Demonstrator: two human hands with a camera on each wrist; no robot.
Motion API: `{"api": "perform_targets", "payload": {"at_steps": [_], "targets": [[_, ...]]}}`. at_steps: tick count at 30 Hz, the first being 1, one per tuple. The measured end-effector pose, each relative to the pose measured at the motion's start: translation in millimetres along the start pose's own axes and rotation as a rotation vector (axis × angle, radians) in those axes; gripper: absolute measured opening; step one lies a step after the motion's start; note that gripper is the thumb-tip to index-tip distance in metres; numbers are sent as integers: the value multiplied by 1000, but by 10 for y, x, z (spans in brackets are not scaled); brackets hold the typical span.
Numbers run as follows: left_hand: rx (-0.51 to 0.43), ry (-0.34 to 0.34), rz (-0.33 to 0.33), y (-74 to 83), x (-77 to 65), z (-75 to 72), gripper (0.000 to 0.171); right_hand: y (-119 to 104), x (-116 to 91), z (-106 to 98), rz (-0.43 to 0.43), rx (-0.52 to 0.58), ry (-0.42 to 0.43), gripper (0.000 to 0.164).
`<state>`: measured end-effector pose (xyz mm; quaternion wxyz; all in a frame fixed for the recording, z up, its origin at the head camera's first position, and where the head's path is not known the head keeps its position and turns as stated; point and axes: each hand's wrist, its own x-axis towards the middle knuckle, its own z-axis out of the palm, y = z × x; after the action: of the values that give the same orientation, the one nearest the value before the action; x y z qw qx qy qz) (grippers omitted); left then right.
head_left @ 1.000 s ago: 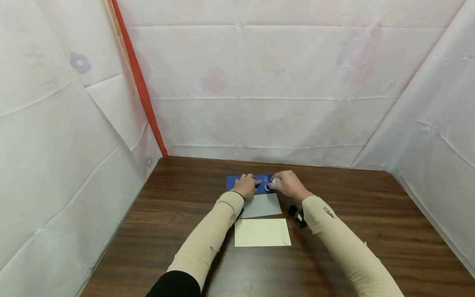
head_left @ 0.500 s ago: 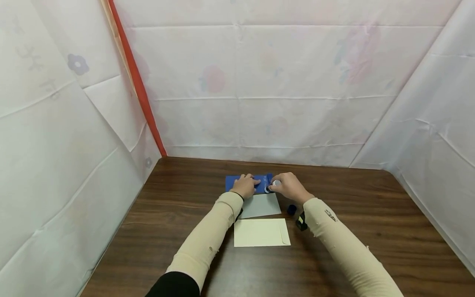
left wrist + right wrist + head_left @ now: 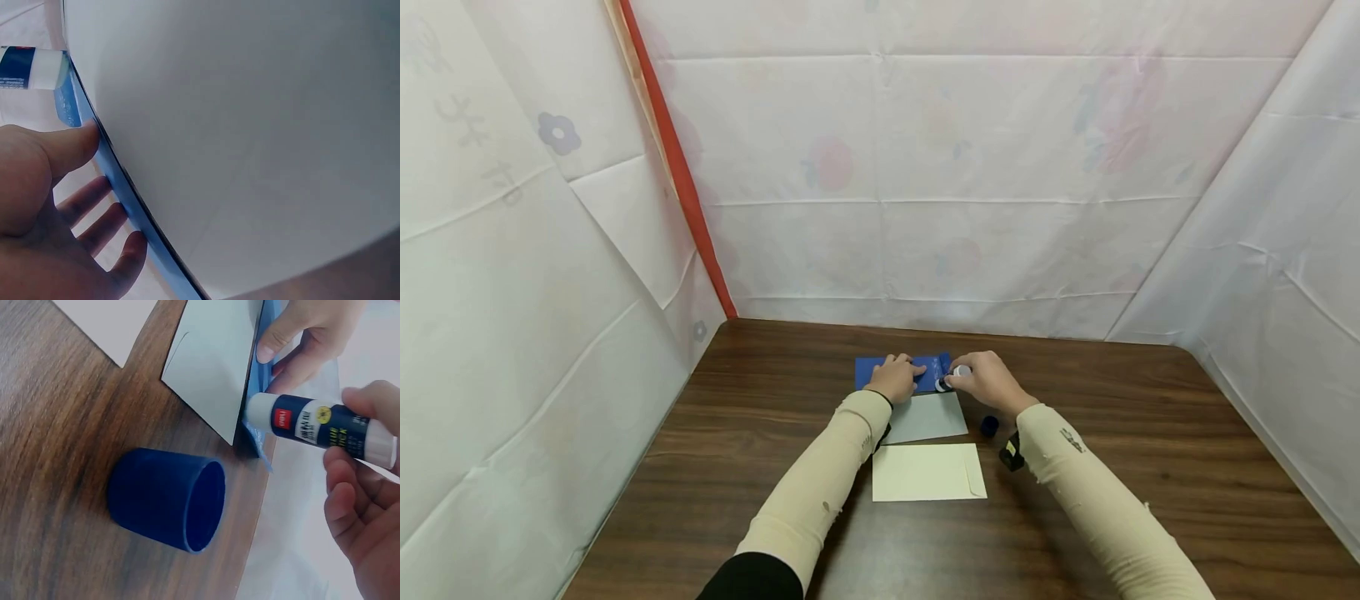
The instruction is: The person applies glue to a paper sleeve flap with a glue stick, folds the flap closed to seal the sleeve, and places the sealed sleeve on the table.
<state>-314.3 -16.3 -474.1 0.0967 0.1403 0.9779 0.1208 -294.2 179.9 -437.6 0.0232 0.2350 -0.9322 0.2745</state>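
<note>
A blue envelope [image 3: 868, 372] lies near the far side of the table, its flap at the right end. My left hand [image 3: 893, 377] rests on it, fingers spread and thumb toward the flap. With thumb and fingers my right hand [image 3: 989, 380] grips a glue stick [image 3: 315, 425], labelled in navy and white. The glue stick tilts, its white lower end right at the flap, where whitish streaks show. Its dark blue cap [image 3: 153, 490] is off and stands on the table, close to my right wrist. In the left wrist view the glue stick [image 3: 37, 67] shows beyond my thumb.
Just nearer than the blue envelope lies a pale grey envelope [image 3: 931, 418], partly under my left wrist. A cream envelope [image 3: 925, 472] lies nearer still. White sheeting [image 3: 970, 250] hangs behind the wooden table [image 3: 1120, 417] and along both sides.
My right hand has shifted slightly toward me with the glue stick, along the flap. The left hand and the envelopes have stayed in place.
</note>
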Motion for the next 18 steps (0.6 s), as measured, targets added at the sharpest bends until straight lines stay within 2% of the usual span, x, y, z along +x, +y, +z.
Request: {"api": "perform_targets", "payload": {"at_steps": [2,3,10,18], "targets": [[2,13,3,7,-23,-18,42,19,14,2,18,38,33,26],[-8,-3,-11,46,-78,-88,42,29,19,1,29,58,50,26],[18,1,-4,73,-148,-137,42,55,77,12,101,155,124,22],[25,-2,-12,91,-169,-166,42,52,192,-5,172,189,116,27]]}}
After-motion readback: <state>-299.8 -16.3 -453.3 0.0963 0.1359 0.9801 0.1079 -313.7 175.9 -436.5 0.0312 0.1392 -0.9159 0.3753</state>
